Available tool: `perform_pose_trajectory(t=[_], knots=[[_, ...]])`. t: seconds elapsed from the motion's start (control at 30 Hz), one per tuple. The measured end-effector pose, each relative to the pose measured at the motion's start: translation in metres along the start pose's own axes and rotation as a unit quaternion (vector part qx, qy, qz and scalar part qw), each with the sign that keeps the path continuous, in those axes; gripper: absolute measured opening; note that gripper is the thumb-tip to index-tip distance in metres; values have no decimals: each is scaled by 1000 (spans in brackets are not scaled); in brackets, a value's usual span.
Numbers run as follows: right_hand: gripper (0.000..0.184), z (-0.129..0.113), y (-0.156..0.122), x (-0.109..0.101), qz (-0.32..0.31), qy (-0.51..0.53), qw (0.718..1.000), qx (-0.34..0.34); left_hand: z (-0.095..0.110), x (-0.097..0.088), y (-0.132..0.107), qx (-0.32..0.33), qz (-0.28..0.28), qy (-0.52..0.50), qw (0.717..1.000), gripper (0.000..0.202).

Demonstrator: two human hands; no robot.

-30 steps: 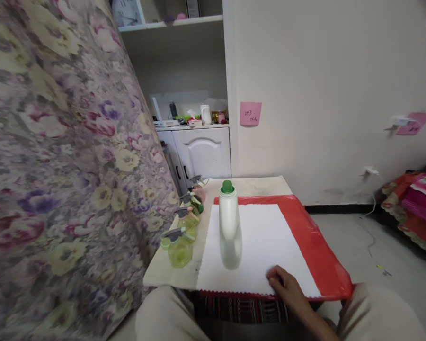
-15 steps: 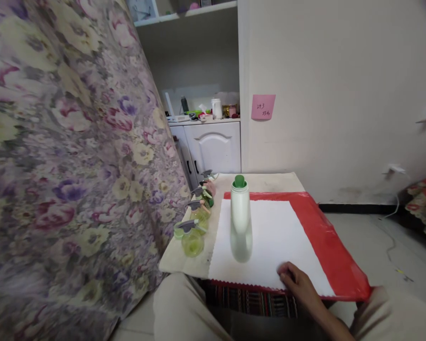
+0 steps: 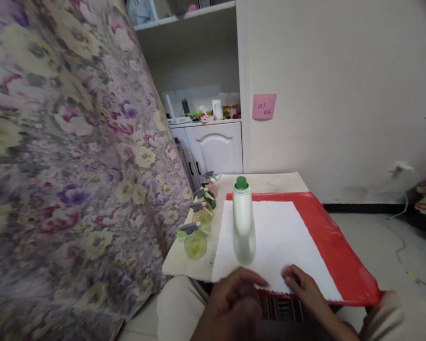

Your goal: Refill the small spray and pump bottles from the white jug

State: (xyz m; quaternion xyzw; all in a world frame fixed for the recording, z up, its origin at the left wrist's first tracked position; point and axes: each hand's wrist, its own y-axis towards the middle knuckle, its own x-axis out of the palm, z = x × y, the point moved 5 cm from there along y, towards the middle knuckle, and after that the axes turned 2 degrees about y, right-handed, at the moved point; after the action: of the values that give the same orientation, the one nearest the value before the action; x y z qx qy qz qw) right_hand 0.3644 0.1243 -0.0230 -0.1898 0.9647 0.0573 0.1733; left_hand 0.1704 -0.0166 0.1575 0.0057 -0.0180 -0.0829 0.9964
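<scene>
A pale green plastic bottle (image 3: 244, 227) stands upright on a white sheet (image 3: 273, 237), with a green piece (image 3: 241, 183) in its mouth. Close in front of the bottle is my left hand (image 3: 234, 300), blurred, its index finger stretched out to the right and nothing visible in it. My right hand (image 3: 303, 282) rests at the sheet's near edge, right of the bottle, fingers curled in and no object showing. Along the table's left side stand several spray bottles; the nearest spray bottle (image 3: 195, 244) holds yellow-green liquid and has a grey trigger head.
Red plastic (image 3: 335, 246) lies beneath the white sheet on the low table (image 3: 270, 180). A floral curtain (image 3: 85, 166) hangs close on the left. Behind are a white cabinet (image 3: 216, 149) and a wall with a pink note (image 3: 264, 106). A cable lies on the floor at right.
My left hand has come into view from below, in front of the bottle. My right hand stays at the sheet's near edge. The view has shifted slightly.
</scene>
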Motion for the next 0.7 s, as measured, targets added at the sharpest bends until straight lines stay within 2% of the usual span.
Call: perform_pose_trajectory(t=[0.03, 0.07, 0.13, 0.2, 0.23, 0.3, 0.4, 0.53, 0.7], knots=[[16, 1, 0, 0, -1, 1, 1000, -1, -9, -25, 5, -15, 103, 32, 994, 34], [16, 2, 0, 0, -2, 0, 1000, 0, -19, -51, 6, -28, 206, 65, 976, 33], [17, 5, 0, 1, -4, -4, 1000, 4, -38, -103, -1, -25, 393, 134, 909, 39], [19, 8, 1, 1, -5, -7, 1000, 7, -55, -147, -10, -8, 522, 212, 826, 45], [19, 9, 1, 2, -7, -8, 1000, 7, -62, -164, -11, 1, 551, 246, 798, 47], [18, 10, 1, 3, -9, -12, 1000, 6, -71, -189, -4, 15, 554, 312, 772, 53], [17, 10, 0, 5, -15, -17, 1000, 7, -81, -210, 15, 7, 533, 347, 772, 56], [20, 13, 0, 6, -18, -14, 1000, 11, -90, -223, 31, -4, 525, 326, 786, 52], [19, 14, 2, 7, -24, -26, 999, 14, -86, -228, 26, -12, 538, 305, 786, 51]])
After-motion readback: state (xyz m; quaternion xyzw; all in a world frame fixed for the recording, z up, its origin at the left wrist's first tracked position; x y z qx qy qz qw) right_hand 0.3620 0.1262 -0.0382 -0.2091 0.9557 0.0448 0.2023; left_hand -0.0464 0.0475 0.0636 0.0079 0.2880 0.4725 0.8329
